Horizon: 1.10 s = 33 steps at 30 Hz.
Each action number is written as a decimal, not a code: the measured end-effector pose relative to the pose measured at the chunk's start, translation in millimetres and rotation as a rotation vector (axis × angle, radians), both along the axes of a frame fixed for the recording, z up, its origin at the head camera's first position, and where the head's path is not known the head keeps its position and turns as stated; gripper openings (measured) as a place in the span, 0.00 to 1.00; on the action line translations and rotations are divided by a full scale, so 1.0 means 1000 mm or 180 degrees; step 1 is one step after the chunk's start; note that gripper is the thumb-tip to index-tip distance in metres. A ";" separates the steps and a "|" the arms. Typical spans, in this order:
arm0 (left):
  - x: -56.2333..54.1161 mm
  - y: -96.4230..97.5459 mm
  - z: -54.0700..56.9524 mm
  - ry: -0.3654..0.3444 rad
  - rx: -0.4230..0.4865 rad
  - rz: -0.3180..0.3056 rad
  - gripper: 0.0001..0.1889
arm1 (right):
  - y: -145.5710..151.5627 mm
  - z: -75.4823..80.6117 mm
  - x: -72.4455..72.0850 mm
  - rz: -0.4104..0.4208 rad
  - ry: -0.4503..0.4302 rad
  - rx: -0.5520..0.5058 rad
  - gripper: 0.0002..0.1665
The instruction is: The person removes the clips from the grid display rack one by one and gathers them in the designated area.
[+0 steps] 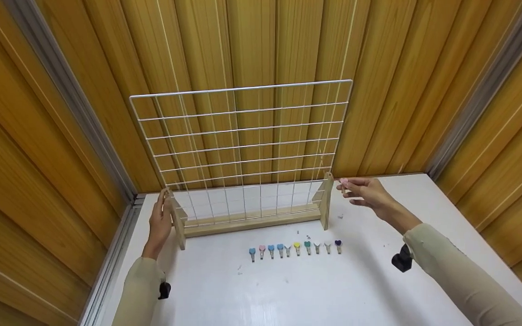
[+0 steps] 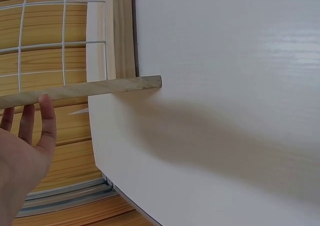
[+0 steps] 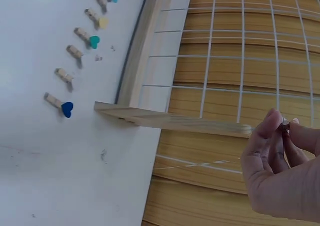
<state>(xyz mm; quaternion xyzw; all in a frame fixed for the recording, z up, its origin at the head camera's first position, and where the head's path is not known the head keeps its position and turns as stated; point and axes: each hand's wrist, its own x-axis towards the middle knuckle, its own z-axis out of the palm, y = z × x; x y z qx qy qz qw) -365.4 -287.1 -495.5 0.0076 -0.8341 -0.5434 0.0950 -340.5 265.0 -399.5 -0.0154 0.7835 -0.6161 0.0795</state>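
Note:
A white wire grid panel stands upright in a wooden stand on the white table. My left hand is at the outer side of the stand's left post. In the left wrist view, its fingertips touch the post; the thumb is not clearly seen. Beside the right post, my right hand pinches a small wooden clothespin with a pink heart between thumb and fingers. That hand is close to the grid's edge, and its fingers mostly hide the pin in the right wrist view.
Several heart-topped clothespins lie in a row in front of the stand, including a yellow one and a dark blue one. Wood-patterned walls rise behind and beside the table. Small dark marks spot the tabletop.

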 end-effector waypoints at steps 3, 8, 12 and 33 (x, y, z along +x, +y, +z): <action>0.002 0.000 -0.001 0.0042 0.0023 0.0007 0.32 | 0.009 -0.023 -0.001 0.0062 -0.0061 0.0128 0.26; 0.001 0.012 -0.003 0.0072 0.0040 -0.0039 0.31 | 0.037 -0.058 0.010 0.0084 -0.0216 0.0348 0.31; -0.001 0.015 -0.003 0.0075 0.0055 -0.0042 0.31 | 0.053 -0.083 0.017 0.0128 -0.0408 0.0362 0.31; -0.002 0.015 -0.002 0.0010 0.0062 -0.0043 0.32 | 0.045 -0.169 0.030 -0.0291 -0.0343 0.0438 0.25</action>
